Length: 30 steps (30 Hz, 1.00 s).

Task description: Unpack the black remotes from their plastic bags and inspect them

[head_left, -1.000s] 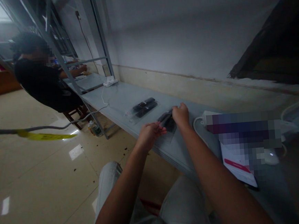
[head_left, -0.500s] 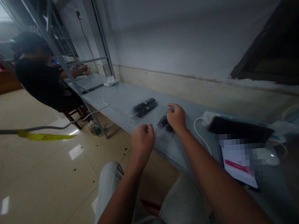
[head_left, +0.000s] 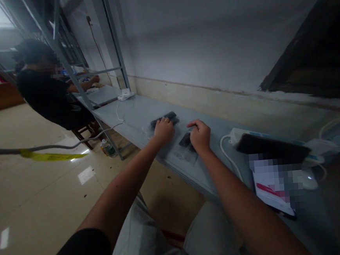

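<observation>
Two clear bags with dark oblong items lie on a long grey table (head_left: pixel 133 114). My left hand (head_left: pixel 163 130) reaches out and rests on the far bag (head_left: pixel 169 116), its fingers curled over the bag's near end. The near bag (head_left: pixel 185 145) sits under my right hand (head_left: pixel 200 136), which is closed over it and presses it to the table. Whether either hand truly grips its bag I cannot tell from this dim view.
A white power strip (head_left: pixel 235 134) with a cable and a dark phone (head_left: pixel 270 148) over papers lie right of my hands. Another white device (head_left: pixel 125 94) sits farther along the table. A person in black (head_left: pixel 48 94) sits at the far left by metal shelving. A yellow-tagged cable (head_left: pixel 48 155) crosses the floor side.
My left hand has left the near bag and stretched forward onto the far bag. My right hand stayed on the near bag, which now lies flat on the table.
</observation>
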{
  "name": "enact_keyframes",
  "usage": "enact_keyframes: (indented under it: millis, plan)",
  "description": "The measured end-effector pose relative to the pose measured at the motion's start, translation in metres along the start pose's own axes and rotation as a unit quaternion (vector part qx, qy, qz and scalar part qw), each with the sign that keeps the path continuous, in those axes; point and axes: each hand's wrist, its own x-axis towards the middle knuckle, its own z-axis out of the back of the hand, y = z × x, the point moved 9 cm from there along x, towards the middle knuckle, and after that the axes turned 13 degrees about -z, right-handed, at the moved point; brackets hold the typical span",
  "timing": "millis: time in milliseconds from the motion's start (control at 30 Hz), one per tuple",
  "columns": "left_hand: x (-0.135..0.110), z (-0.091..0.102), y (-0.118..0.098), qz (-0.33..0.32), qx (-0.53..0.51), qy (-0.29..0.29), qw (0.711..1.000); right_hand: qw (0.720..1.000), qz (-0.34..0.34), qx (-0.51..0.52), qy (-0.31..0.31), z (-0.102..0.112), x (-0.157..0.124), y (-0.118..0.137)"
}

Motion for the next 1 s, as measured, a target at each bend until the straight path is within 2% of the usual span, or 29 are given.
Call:
enact_keyframes:
  millis: [133, 267, 433, 567, 700, 833, 1000]
  plan:
    - [-0.005, -0.005, 0.002, 0.045, 0.024, -0.024, 0.998, 1.000, 0.002, 0.002, 0.007, -0.001, 0.000, 0.000]
    - [-0.005, -0.009, 0.010, 0.089, 0.015, -0.018, 0.996, 1.000, -0.008, 0.007, 0.007, -0.001, -0.001, 0.001]
    - [0.002, -0.010, 0.014, 0.070, 0.007, 0.008, 0.997, 0.999, -0.031, 0.024, -0.017, 0.008, 0.004, 0.002]
    - [0.001, -0.008, 0.012, 0.074, 0.006, 0.012, 0.997, 0.994, -0.089, -0.001, -0.064, 0.023, 0.012, -0.012]
    - [-0.005, -0.003, 0.007, 0.081, -0.006, -0.019, 0.996, 0.987, -0.134, -0.084, -0.021, 0.014, 0.015, -0.027]
    - [-0.006, 0.004, 0.004, 0.076, -0.018, -0.051, 0.996, 0.984, -0.116, -0.134, 0.014, 0.004, 0.011, -0.025]
    - [0.002, 0.022, -0.004, 0.037, -0.026, -0.097, 0.994, 0.979, -0.102, -0.174, 0.033, -0.002, 0.009, -0.019]
